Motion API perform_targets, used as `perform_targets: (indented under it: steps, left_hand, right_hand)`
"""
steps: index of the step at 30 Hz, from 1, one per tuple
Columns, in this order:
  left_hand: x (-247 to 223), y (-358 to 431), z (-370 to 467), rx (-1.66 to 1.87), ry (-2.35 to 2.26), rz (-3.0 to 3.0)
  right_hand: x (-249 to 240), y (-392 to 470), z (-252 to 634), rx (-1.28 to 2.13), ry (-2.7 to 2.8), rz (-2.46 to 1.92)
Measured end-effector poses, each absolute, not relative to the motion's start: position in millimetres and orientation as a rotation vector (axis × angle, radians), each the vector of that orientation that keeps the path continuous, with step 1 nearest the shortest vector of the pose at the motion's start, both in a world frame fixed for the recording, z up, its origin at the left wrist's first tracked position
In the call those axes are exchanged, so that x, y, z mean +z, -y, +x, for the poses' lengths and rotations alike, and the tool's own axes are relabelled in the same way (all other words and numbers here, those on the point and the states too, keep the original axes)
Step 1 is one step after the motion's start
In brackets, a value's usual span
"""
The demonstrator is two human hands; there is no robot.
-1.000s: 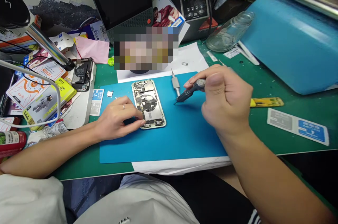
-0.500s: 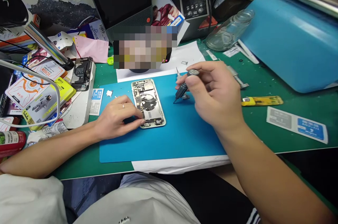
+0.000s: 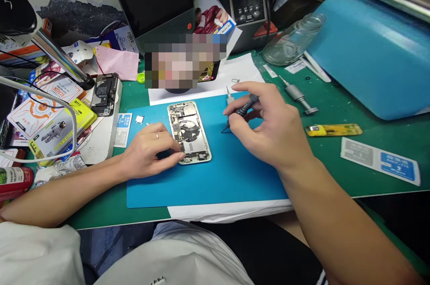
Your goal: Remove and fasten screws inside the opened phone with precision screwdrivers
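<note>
White-rimmed and opened up, a phone (image 3: pixel 190 131) lies with its inner parts facing upward, between the two hands and just beyond the right-pointing fingers of the left hand (image 3: pixel 151 148). That hand wears a ring and is loosely curled, its thumb and forefinger at the phone's near left edge; whether they pinch anything there cannot be told. Well to the right of the phone, the right hand (image 3: pixel 270 128) grasps a dark screwdriver (image 3: pixel 247 104) between thumb and fingers, tilted so that its thin tip points down and left toward the blue mat (image 3: pixel 201 189) under the phone. A grey screwdriver (image 3: pixel 229 98) shows just beyond the right fingertips, partly hidden by them. Another metal screwdriver (image 3: pixel 296 92) lies beyond the right hand and to its right, on the green tabletop (image 3: pixel 336 107); nearer, right of the wrist, are a yellow-ended tool (image 3: pixel 334 130) and a printed card (image 3: pixel 379 161). Beyond the left hand, a small metal piece (image 3: pixel 139 119) sits on the mat. Farther left of that hand, another opened device (image 3: pixel 104 95) and a yellow box (image 3: pixel 62 126) lie among clutter. Well beyond the right hand, a glass jar (image 3: pixel 293 44) rests on its side.
</note>
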State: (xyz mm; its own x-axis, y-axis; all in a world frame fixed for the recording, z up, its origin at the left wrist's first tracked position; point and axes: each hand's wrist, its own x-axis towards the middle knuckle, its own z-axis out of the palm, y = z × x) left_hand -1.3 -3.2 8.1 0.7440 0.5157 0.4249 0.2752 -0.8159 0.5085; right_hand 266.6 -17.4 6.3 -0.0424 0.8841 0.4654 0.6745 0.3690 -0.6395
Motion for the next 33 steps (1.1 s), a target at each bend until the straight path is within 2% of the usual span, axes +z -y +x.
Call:
perform_targets:
  steps: [6,10,17,33]
  left_hand:
    - [9,3,-1,0.790,-0.623,2.539]
    - [8,3,-1,0.785,-0.639,2.538]
    - [8,4,-1,0.780,-0.686,2.549]
    - [8,3,-2,0.763,-0.672,2.572]
  right_hand:
    - [4,20,264,0.202,1.725,-1.281]
    - [4,24,256,0.352,1.562,-1.020]
    - [2,30,247,0.618,1.628,-0.734]
    - [3,31,244,0.780,1.609,-0.670]
